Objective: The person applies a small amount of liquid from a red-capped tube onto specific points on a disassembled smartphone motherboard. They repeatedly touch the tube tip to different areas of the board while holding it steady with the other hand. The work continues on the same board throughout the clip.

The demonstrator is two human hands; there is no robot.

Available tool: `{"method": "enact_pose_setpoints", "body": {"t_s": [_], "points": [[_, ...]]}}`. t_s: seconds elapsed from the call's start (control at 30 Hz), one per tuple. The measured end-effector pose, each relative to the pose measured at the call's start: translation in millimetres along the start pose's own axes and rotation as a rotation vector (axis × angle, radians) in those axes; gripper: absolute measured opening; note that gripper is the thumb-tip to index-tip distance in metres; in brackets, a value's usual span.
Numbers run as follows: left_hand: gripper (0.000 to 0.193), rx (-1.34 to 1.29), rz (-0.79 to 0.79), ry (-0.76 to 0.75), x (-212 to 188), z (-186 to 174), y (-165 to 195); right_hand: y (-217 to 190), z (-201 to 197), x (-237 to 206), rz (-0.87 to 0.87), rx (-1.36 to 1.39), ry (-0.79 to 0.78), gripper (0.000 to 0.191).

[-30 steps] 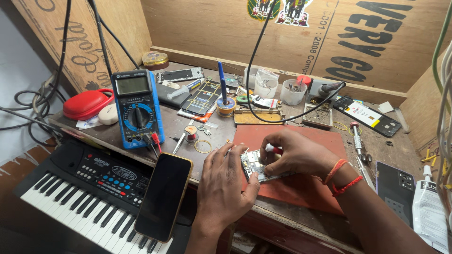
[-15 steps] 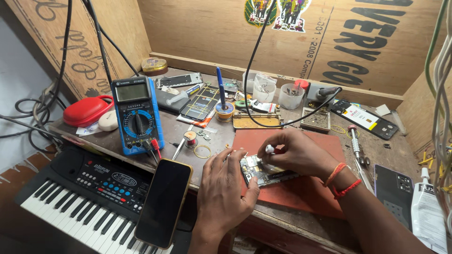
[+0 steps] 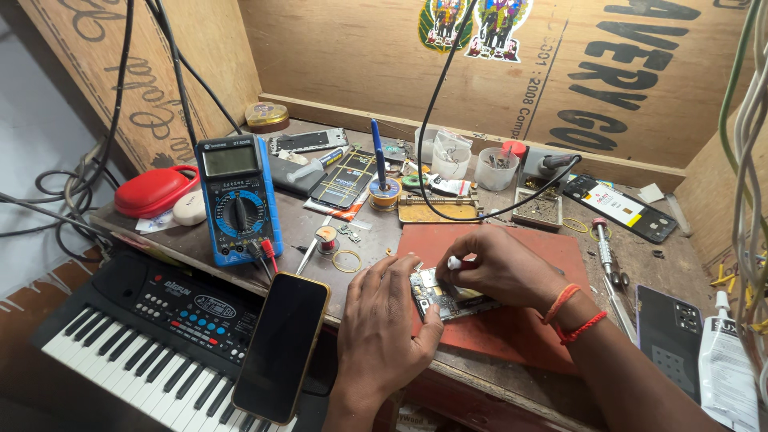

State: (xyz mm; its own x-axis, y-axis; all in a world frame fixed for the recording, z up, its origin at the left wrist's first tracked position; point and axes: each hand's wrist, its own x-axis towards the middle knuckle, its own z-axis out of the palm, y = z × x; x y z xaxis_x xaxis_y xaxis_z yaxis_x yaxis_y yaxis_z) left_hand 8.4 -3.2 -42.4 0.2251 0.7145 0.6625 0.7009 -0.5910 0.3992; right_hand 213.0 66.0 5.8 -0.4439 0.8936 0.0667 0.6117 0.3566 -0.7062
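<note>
The opened phone (image 3: 450, 298) lies on the red mat (image 3: 520, 320), its back off and circuit board bare, so work inside looks underway. Left hand (image 3: 384, 336) steadies its edge with curled fingers; right hand (image 3: 500, 268) pinches a white-tipped tool (image 3: 454, 262) over it.

A blue multimeter (image 3: 238, 198) stands tilted at the left of the counter (image 3: 528, 336), its grey rectangular screen (image 3: 228, 161) at the top. A black phone (image 3: 282, 346) in a yellow case lies across the keyboard, its screen dark. A colourful sticker (image 3: 478, 22) sits on the plywood back wall. A white-labelled tube (image 3: 726, 364) lies at the far right beside a dark phone back (image 3: 670, 328).
</note>
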Motion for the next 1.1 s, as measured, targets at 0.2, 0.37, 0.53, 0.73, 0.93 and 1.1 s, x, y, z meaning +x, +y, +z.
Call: {"method": "enact_pose_setpoints", "body": {"t_s": [0.2,0.37,0.53,0.73,0.93,1.1], "points": [[0.074,0.012,-0.016,0.035,0,1,0,-2,-15,-7,-0.027,0.058,0.291,0.012],[0.085,0.011,-0.07,-0.001,3,0,1,-9,-20,-13,-0.058,-0.139,0.461,0.013],[0.091,0.05,-0.094,-0.03,4,2,1,-10,-17,-13,-0.117,-0.225,0.445,0.012],[0.093,0.06,-0.106,-0.05,4,3,1,-4,-11,-8,-0.238,-0.221,0.406,0.017],[0.096,0.061,-0.107,-0.033,7,2,4,-2,-2,-6,-0.262,-0.314,0.443,0.016],[0.099,0.058,-0.128,0.016,8,1,8,-8,14,6,-0.233,-0.534,0.402,0.014]]}}
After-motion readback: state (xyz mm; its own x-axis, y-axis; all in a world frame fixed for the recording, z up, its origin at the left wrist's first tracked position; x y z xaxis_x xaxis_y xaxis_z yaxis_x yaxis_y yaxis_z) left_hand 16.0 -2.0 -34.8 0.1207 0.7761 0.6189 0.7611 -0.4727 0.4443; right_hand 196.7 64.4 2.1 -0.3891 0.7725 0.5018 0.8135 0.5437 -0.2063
